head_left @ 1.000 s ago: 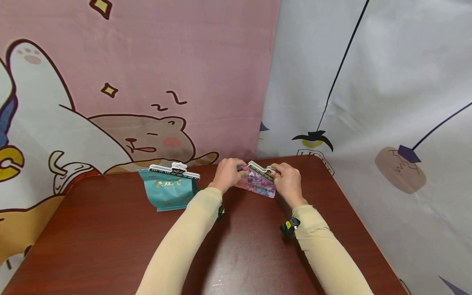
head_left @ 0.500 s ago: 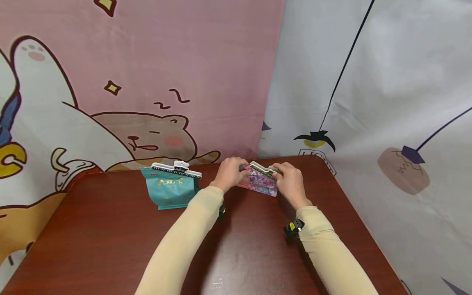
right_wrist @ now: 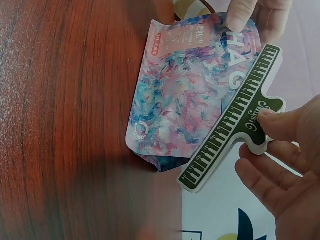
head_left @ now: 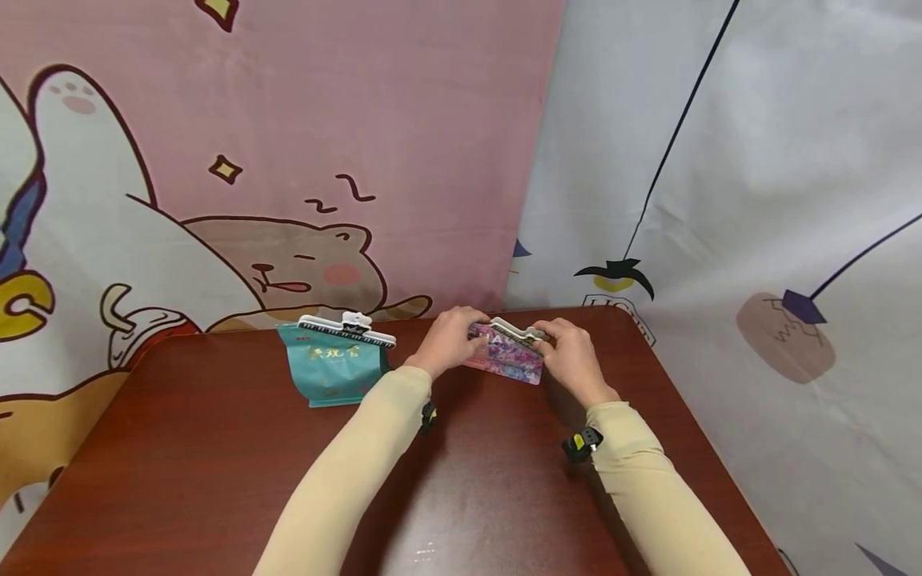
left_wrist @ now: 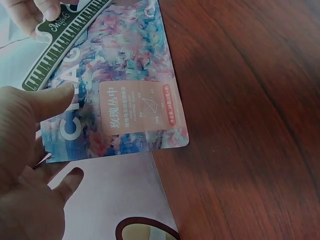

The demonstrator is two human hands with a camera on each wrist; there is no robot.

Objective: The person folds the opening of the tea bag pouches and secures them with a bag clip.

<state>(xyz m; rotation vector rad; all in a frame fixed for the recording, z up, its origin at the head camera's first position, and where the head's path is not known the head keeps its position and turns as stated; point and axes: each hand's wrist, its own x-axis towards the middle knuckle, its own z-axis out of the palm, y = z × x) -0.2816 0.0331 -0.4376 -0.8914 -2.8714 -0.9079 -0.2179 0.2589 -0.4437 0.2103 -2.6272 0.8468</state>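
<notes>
A pink, blue and purple patterned pouch (right_wrist: 180, 100) stands near the table's far edge, its top edge pinched at one end by my left hand (head_left: 450, 340). With thumb and fingers my right hand (head_left: 572, 360) grips the handle of a green-and-white piano-key clip (right_wrist: 232, 120). That clip lies slantwise across the pouch's top; whether its jaws bite the pouch cannot be told. In the left wrist view, the left thumb (left_wrist: 50, 102) lies on the pouch's printed front, close to one end of the clip.
To the left on the brown table (head_left: 216, 480) stands a teal pouch (head_left: 334, 372) with a black-and-white piano-key clip (head_left: 348, 328) along its top. Cartoon-printed cloth (head_left: 432, 120) hangs behind the table's far edge, and pale cloth along its right.
The head view has shifted slightly, moving the whole scene a little to the right. Both hands keep their hold on the pouch and the clip, with hardly any visible movement.
</notes>
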